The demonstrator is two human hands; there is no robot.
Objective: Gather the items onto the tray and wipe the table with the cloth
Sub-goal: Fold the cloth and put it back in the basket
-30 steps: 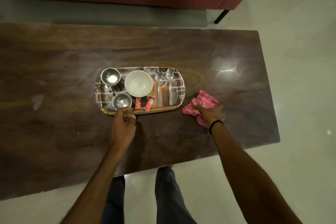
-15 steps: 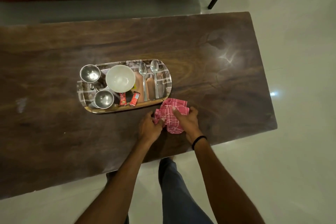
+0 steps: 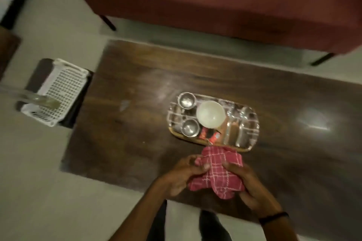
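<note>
A red checked cloth (image 3: 217, 170) is bunched up just in front of the tray, held from both sides. My left hand (image 3: 182, 175) grips its left edge and my right hand (image 3: 248, 188) grips its right side, above the near part of the dark wooden table (image 3: 127, 127). The oval tray (image 3: 252, 135) lies on the table and carries a white bowl (image 3: 210, 114), two steel cups (image 3: 186, 100) (image 3: 190, 127), two red sachets (image 3: 209, 135) and blurred spoons (image 3: 238, 123).
A white perforated basket (image 3: 58, 90) stands on a low dark stand left of the table. A red sofa (image 3: 215, 0) with black legs runs along the far side. Pale floor surrounds the table. My legs show below the near edge.
My left hand left the tray rim and joined my right on the cloth, which moved left to the tray's front and is now lifted and bunched. The view has swung left, blurred.
</note>
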